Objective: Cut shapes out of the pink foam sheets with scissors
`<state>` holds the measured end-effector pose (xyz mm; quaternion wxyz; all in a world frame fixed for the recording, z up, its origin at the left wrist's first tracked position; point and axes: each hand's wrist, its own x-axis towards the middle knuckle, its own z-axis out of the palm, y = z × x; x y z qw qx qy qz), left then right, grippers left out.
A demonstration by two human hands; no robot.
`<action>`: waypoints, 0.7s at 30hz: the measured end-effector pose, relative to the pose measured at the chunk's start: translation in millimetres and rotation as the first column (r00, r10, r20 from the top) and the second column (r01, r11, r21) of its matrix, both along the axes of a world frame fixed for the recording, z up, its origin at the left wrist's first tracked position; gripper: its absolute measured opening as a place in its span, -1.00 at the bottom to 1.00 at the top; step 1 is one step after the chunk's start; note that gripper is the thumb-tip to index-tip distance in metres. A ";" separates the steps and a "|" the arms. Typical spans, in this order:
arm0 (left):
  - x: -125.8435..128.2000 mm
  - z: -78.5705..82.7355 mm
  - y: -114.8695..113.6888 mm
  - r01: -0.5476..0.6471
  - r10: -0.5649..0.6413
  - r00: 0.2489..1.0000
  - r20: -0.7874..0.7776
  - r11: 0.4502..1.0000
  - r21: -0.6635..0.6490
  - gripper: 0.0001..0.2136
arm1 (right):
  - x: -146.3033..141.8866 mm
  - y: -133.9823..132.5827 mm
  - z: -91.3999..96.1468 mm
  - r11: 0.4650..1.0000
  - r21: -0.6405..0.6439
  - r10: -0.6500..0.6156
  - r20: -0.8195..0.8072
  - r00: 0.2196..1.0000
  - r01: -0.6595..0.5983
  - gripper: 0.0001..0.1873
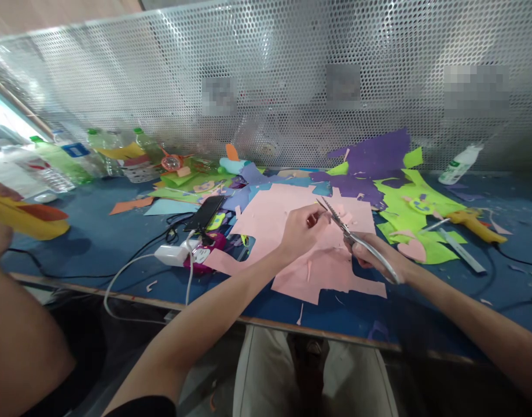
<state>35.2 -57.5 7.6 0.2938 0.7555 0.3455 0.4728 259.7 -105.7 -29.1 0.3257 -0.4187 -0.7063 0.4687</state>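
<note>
I have the right hand (366,250) closed round the scissors (342,226), blades slightly parted, tips just beside the left hand (306,229). The left fingers are curled — from here I can't tell whether they pinch anything. The pink sheet (266,223) lies beneath both hands; I make out a yellow glue gun (474,225) beyond the right hand's outer side.

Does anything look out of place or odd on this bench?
Yes, mostly litter: paper scraps lie strewn about, one thin pink strip near the front edge of the table. The pink paper has notched edges, probably from cutting. Three pixelated squares over the mesh look like masking, not damage.
</note>
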 end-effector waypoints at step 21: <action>3.2 -4.0 -3.3 0.032 -0.032 0.999 0.016 0.999 -0.015 -0.74 | -5.4 0.8 -5.8 0.999 0.035 -0.016 -0.085 0.996 0.019 -0.43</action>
